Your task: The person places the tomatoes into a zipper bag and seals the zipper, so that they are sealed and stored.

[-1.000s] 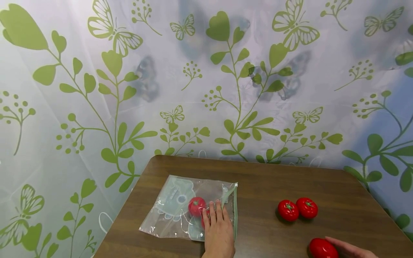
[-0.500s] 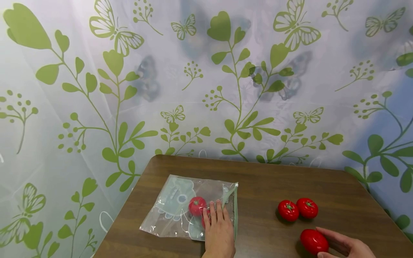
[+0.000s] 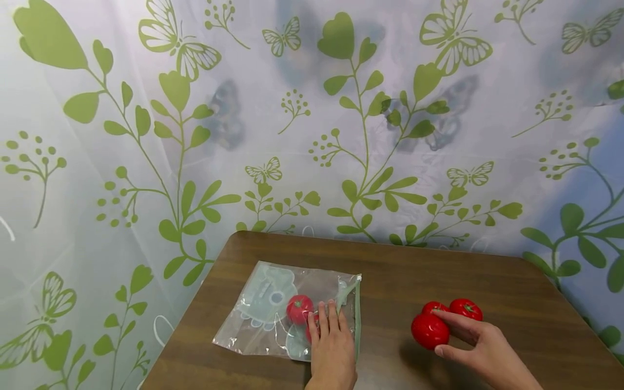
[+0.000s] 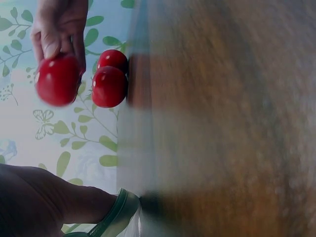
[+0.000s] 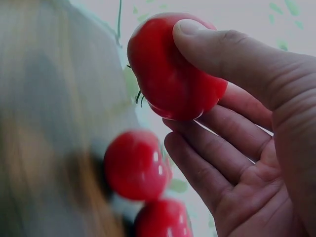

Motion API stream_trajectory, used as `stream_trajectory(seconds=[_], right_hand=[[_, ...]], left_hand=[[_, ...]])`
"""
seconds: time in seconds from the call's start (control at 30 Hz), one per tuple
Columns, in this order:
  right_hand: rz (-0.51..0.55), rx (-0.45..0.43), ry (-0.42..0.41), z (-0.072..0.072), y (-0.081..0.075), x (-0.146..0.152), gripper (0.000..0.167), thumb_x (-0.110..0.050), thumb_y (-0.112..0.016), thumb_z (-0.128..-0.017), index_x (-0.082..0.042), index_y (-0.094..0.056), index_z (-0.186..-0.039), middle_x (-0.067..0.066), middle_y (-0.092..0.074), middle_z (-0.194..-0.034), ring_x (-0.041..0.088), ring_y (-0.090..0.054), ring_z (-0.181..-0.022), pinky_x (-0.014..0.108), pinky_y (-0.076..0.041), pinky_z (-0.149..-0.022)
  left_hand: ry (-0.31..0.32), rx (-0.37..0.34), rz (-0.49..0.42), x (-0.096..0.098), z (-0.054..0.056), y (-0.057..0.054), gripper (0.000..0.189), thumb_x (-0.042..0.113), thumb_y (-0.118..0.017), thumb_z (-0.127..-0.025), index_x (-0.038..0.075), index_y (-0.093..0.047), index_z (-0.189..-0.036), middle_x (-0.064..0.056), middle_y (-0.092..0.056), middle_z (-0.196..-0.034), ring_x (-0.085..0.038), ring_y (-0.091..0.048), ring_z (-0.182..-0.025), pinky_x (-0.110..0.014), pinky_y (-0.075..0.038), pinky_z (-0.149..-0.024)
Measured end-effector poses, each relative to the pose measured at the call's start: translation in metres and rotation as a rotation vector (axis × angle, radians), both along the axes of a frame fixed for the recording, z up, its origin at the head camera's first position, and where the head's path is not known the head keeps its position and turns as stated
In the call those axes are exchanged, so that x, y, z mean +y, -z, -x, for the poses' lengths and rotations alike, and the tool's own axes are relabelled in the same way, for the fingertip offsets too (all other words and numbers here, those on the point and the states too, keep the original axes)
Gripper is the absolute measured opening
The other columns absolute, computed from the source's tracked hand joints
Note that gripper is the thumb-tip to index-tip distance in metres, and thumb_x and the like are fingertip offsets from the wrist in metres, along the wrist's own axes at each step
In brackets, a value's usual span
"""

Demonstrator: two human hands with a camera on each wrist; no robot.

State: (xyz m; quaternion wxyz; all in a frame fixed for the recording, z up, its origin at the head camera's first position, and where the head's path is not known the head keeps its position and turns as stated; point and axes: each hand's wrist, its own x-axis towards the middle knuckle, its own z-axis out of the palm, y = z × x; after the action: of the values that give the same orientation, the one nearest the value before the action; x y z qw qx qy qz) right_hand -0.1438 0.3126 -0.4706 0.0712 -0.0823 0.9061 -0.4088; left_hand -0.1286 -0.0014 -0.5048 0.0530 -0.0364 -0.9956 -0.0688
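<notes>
Gripping red tomato (image 3: pixel 430 331) in right hand (image 3: pixel 482 346), thumb and fingertips spread to its width, lifted off counter (image 3: pixel 390 287), close to two loose tomatoes (image 3: pixel 466 309). Resting left hand (image 3: pixel 332 346) on clear bag (image 3: pixel 244 340), fingers straight, slightly spread, partly covering one of two bagged tomatoes (image 3: pixel 299 309).

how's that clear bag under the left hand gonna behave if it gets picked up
The clear bag is likely floppy, since it looks thin and creased. The round red tomatoes inside may roll and shift its weight if it tilts. Its shiny highlights suggest it could be slightly slippery.
</notes>
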Motion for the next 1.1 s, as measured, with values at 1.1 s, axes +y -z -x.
stream_trajectory(seconds=[1.1], right_hand=[[0.225, 0.032, -0.281, 0.050, 0.011, -0.108, 0.065, -0.031, -0.091, -0.091, -0.006, -0.067, -0.146, 0.018, -0.071, -0.146, 0.036, -0.072, -0.131, 0.050, -0.059, -0.107]], left_hand=[[0.024, -0.159, -0.030, -0.001, 0.004, -0.004, 0.114, 0.031, -0.105, -0.064, 0.007, -0.051, -0.162, -0.017, -0.037, -0.177, -0.044, -0.030, -0.165, -0.068, -0.019, -0.134]])
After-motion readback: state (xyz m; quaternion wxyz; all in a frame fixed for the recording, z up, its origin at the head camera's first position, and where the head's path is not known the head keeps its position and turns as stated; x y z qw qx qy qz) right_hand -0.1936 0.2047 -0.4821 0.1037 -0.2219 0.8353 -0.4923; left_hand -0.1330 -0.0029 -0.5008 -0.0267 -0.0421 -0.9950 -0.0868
